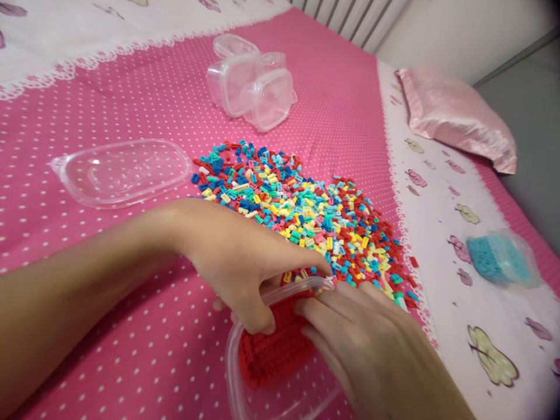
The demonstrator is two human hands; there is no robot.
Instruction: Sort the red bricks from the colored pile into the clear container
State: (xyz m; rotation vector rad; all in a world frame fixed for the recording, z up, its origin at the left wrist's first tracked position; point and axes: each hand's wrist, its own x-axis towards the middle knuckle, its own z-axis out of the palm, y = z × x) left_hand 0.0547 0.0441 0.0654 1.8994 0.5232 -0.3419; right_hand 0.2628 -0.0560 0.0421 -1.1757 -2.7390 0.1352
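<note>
A clear plastic container [234,373] sits tilted at the front, with a packed mass of red toy bricks [271,361] inside. My left hand [231,251] grips its far-left rim, thumb inside against the red bricks and other fingers partly hidden behind the wall. Its index finger stretches over the rim toward my right hand [363,332]. That hand reaches over the container's right side, its closed fingertips down at the red bricks; anything between them is hidden. Just beyond both hands spreads a pile of small mixed-colour toy bricks [306,210].
A clear lid [126,175] lies left of the pile. Several clear containers [249,81] are heaped at the back. To the right, a clear container with turquoise bricks [499,256] rests on the bedspread, below a pink satin pillow [459,119]. White rails [345,17] border the far edge.
</note>
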